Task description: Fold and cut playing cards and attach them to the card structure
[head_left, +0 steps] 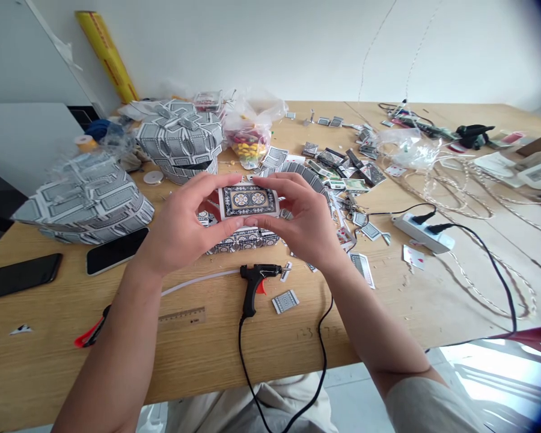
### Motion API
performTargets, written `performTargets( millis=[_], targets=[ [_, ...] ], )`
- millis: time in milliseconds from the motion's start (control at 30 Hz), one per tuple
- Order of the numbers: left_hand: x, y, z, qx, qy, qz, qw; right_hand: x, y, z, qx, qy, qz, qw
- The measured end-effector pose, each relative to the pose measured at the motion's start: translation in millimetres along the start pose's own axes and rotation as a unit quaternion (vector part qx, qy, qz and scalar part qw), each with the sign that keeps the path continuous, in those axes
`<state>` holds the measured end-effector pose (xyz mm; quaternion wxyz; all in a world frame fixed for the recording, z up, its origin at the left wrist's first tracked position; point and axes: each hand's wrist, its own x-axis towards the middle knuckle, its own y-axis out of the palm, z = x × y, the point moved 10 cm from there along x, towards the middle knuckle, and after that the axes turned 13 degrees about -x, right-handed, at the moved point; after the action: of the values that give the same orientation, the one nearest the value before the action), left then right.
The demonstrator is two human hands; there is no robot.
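Between my two hands a patterned playing card (249, 201) is held by its ends and slightly curved, its ornate dark back facing me. My left hand (184, 219) closes its fingers and thumb on the card's left side. On the right side my right hand (297, 210) grips it the same way, and both thumbs meet at the lower edge. Just below and behind the card lies a structure of folded cards (247, 240), partly hidden by my hands. A black glue gun (253, 282) with a red trigger rests nearer to me, beside a loose card (285, 301).
Folded-card models (90, 195) and two phones (117, 249) are at the left. Card pieces (342, 165) and a bag of yellow items (249, 141) lie behind. A power strip (424, 233), cables and rope are at the right; a ruler (183, 316) lies in front.
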<state>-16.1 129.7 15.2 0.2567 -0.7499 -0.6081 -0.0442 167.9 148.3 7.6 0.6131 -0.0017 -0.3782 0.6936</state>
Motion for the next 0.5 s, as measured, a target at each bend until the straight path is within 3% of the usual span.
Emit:
performTargets(
  millis=[500],
  targets=[
    [2.2, -4.9, -8.3, 0.001, 0.018, -0.008, 1.0, -0.8, 0.8, 5.7, -0.012, -0.016, 0.016, 1.0]
  ],
)
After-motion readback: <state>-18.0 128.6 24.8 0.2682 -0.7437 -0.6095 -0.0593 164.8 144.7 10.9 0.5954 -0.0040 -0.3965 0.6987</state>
